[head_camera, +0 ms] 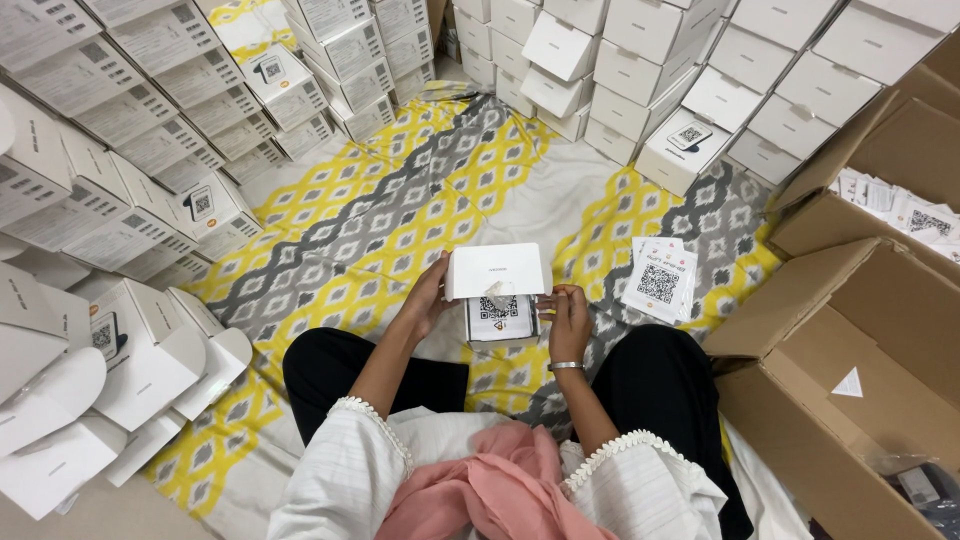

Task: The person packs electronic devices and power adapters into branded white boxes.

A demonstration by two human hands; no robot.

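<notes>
A small white box (497,300) rests on the patterned cloth between my knees, its lid (495,270) raised. Inside lies a card with a square code pattern (499,311). My left hand (430,297) holds the box's left side and the lid edge. My right hand (566,315), with a silver bangle at the wrist, grips the box's right front corner. A small stack of printed cards (659,278) lies on the cloth to the right of my right hand.
Stacks of white boxes (150,130) stand along the left and at the back (640,70). Open white boxes (140,370) lie at the near left. Two brown cartons (850,350) stand at the right. I sit on a yellow and grey patterned sheet (380,210).
</notes>
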